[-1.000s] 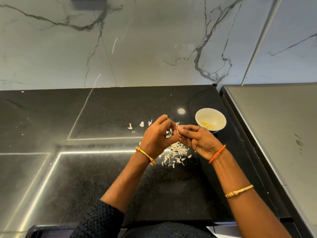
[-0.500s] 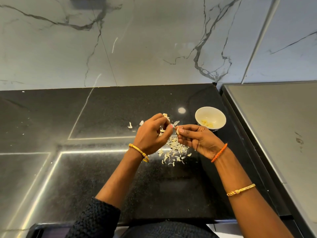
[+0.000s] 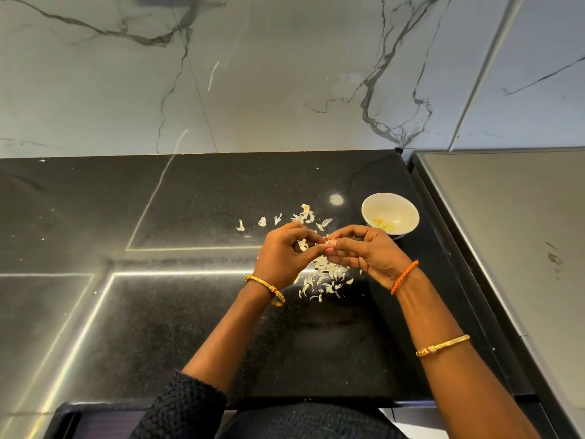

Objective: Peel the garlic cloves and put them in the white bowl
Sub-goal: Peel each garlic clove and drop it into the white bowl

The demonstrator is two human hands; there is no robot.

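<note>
The left hand and right hand are meeting fingertip to fingertip above the black counter, both pinching 1 small garlic clove that their fingers are mostly hiding. Peeling seems well along: loose skins are lying beneath, and peeled cloves are sitting in the white bowl just right. Unpeeled cloves, if any, are not showing.

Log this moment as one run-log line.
step: peeling | left hand and right hand: pinch one garlic clove | white bowl: holds peeled cloves | skins: on counter
</note>
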